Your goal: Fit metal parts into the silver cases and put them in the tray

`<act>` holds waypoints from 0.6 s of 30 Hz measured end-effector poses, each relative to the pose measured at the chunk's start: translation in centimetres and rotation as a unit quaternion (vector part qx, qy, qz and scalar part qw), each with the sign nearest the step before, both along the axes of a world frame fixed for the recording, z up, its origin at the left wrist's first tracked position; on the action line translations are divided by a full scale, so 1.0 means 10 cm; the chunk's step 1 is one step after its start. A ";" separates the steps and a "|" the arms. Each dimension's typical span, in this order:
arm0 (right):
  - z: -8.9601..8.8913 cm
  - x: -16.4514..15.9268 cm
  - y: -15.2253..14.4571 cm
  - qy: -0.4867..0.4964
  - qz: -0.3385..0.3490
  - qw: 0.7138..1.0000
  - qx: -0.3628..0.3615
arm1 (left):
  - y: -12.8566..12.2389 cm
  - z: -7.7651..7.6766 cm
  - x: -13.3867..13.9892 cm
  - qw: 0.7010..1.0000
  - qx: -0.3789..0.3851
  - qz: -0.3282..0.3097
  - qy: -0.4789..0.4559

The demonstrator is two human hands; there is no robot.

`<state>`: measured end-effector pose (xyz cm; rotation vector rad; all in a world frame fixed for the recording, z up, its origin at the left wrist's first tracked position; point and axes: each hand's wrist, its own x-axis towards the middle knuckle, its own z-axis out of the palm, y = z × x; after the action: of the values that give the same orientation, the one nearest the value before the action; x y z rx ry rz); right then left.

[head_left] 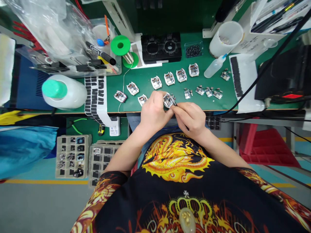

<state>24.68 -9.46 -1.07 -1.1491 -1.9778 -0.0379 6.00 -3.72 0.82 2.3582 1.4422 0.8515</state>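
My left hand (153,111) is closed around a small white-rimmed watch case (168,100) with electronics inside, held over the table's front edge. At the case's lower right, my right hand (190,119) pinches with thumb and forefinger; a thin dark bit shows at its fingertips, too small to name. Beside the left hand lies another watch case (142,99), partly hidden by it. Behind the hands several similar cases stand in a slanting row, among them a case (169,78). Small loose circuit boards (209,92) lie right of the hands.
On the green table (145,69) stand a solder spool (121,47), a black fixture (161,48), a tray of tiny black parts (193,50) and a squeeze bottle (215,66). A large white bottle (70,92) is at left. A black cable (264,74) crosses at right. Parts trays (73,157) sit below.
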 end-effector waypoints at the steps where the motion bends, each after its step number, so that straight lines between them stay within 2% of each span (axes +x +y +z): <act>1: 0.00 0.01 0.00 0.000 0.005 1.000 0.002 | 0.00 0.01 0.00 1.000 -0.009 0.004 -0.004; 7: -0.01 0.05 0.01 0.032 0.039 0.998 0.022 | 0.01 0.05 -0.01 0.996 -0.081 0.015 -0.046; 10: 0.02 0.06 0.00 0.062 0.036 0.997 0.012 | 0.07 0.05 -0.07 0.997 -0.062 0.022 -0.048; 13: 0.04 0.07 -0.01 0.096 0.013 0.995 -0.006 | 0.23 0.04 -0.22 0.999 -0.020 0.039 -0.032; 18: 0.04 0.07 -0.01 0.110 -0.006 0.993 -0.030 | 0.65 -0.06 -0.57 0.996 0.017 0.089 0.017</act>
<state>25.40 -9.60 -0.69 -1.1514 -1.7871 0.1381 0.32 2.79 0.17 2.3053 1.6839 0.8895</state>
